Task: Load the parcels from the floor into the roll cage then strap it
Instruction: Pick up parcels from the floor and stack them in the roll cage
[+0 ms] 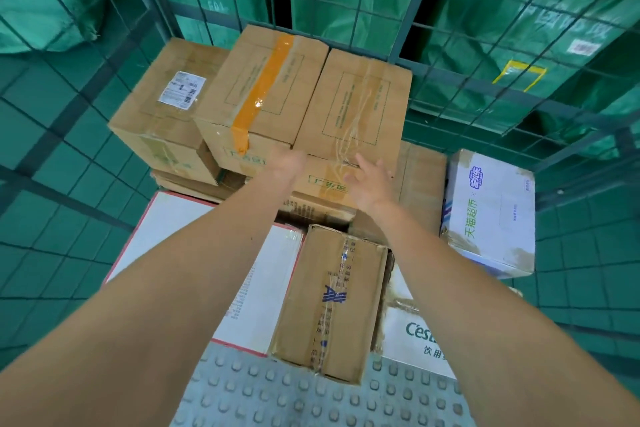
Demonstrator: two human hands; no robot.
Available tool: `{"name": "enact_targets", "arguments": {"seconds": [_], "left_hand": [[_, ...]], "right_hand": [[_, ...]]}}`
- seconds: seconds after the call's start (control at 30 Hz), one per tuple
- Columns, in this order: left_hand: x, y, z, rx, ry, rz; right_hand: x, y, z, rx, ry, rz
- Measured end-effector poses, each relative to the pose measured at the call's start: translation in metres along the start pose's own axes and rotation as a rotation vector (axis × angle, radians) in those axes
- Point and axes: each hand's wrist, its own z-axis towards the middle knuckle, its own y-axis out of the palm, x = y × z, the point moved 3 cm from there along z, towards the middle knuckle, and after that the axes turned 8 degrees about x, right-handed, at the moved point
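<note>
Stiff and probably hefty, the clear-taped carton point(356, 97) sits atop the stack inside the roll cage point(420, 7), best held by opposite lower edges; right grip point(370, 181) is released, fingers spread, while the left grip point(289, 163) is too blurred to tell.

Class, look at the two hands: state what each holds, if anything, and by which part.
The right hand holds nothing: it is spread open at the front of the clear-taped brown cardboard box. The left hand is too blurred to tell.
</note>
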Motion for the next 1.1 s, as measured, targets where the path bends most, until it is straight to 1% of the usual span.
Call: {"name": "enact_targets", "arguments": {"seconds": [0.03, 0.13, 0.33, 0.53, 0.6, 0.7, 0.8, 0.93, 1.1], "left_hand": [[0.001, -0.008, -0.015, -0.030, -0.008, 0.002], [-0.006, -0.029, -0.035, -0.037, 0.036, 0.030], [-0.026, -0.077, -0.090, -0.043, -0.001, -0.044], [-0.060, -0.148, -0.150, -0.026, 0.030, -0.069], [-0.075, -0.178, -0.169, -0.011, 0.057, -0.076], [-0.098, -0.225, -0.199, -0.015, 0.095, -0.086], [-0.124, -0.271, -0.225, 0.024, 0.116, -0.103], [-0.153, -0.326, -0.258, 0.090, 0.140, -0.137], [-0.190, -0.387, -0.293, 0.247, 0.116, -0.196]], "right_hand": [[-0.004, -0.002, -0.010, -0.006, 0.002, 0.037], [-0.016, -0.009, -0.045, -0.014, -0.001, 0.142], [-0.038, -0.017, -0.128, -0.014, 0.009, 0.274], [-0.058, -0.016, -0.232, -0.039, 0.036, 0.347], [-0.066, -0.007, -0.268, -0.048, 0.047, 0.368], [-0.076, 0.015, -0.311, -0.046, 0.013, 0.395], [-0.086, 0.038, -0.350, -0.095, -0.034, 0.380], [-0.103, 0.061, -0.391, -0.130, -0.047, 0.410], [-0.128, 0.092, -0.437, -0.244, -0.151, 0.345]]}}
